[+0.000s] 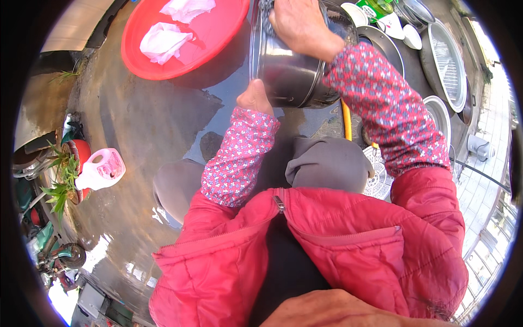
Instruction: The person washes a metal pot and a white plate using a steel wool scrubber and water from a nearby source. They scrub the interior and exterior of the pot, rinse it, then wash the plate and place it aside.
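Observation:
A large dark metal pot stands tilted on its side on the wet ground at the top centre. My right hand presses a grey scouring pad against its upper rim. Low on the pot's near left rim, my left hand holds the edge, thumb up; its other fingers are hidden. To the left of the pot is a red plastic basin with water and white cloths in it.
Pans, bowls and an oval metal tray lie at the upper right. A yellow hose runs beside the pot. A pink detergent jug and potted plant are at the left, a white openwork basket by the right knee.

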Motion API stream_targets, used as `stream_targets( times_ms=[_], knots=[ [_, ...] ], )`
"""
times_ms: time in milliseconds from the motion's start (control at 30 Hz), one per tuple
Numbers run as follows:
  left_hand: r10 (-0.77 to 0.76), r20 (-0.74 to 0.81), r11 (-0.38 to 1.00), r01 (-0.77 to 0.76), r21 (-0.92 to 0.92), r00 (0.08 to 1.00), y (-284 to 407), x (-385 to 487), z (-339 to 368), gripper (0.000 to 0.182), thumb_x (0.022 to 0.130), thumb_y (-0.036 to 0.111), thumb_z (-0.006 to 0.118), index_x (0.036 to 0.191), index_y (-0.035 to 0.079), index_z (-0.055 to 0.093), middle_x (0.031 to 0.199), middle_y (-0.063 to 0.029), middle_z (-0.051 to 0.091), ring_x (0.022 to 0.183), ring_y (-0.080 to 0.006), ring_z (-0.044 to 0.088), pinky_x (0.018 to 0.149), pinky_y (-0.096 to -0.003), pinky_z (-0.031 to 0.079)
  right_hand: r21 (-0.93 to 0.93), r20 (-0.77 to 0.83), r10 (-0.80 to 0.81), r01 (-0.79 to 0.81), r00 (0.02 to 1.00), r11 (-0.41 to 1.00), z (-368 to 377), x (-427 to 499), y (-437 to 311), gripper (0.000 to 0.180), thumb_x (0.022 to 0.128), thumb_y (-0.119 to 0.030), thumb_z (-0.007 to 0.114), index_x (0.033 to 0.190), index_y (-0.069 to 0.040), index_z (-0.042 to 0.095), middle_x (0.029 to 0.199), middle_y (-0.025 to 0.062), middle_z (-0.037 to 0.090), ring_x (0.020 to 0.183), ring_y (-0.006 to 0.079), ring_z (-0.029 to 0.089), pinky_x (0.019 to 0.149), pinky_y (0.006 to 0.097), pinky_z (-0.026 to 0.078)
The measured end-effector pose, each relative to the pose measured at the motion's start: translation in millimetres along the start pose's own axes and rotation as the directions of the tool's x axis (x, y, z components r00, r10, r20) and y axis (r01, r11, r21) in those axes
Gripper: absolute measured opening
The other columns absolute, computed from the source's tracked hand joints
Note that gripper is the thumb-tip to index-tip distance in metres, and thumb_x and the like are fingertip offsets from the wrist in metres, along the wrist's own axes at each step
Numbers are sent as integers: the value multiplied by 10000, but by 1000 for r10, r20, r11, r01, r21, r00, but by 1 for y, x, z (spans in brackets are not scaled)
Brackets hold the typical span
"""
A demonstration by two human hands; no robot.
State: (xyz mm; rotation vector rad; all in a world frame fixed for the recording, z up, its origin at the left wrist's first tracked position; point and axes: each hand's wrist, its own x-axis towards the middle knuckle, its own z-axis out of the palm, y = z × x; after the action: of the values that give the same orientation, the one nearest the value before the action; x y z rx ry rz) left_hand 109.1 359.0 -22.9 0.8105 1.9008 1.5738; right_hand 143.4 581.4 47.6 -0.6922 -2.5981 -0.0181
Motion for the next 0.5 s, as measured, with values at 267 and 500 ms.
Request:
stream_targets(
  times_ms=[267, 500],
  knots=[
    [148, 115, 988, -141, -70, 982, -33, -28, -12, 601, 1103, 474, 349, 1329, -3, 637, 1079, -171, 745, 995, -294, 725, 860, -364, 539, 16, 463, -72, 73, 883, 997, 53, 64, 73, 389, 1005, -360, 517, 979, 1, 659, 1041, 260, 618, 920, 464, 627, 807, 583, 531],
    [26, 69, 999, -23, -45, 997, 45, 26, 2, 591, 1085, 497, 455, 1013, -41, 688, 825, -25, 646, 780, -98, 539, 695, -304, 463, 126, 23, -108, 104, 994, 987, -54, -73, -20, 579, 877, -176, 701, 1401, -36, 500, 1358, 166, 487, 1260, 363, 481, 1059, 448, 406]
  ],
)
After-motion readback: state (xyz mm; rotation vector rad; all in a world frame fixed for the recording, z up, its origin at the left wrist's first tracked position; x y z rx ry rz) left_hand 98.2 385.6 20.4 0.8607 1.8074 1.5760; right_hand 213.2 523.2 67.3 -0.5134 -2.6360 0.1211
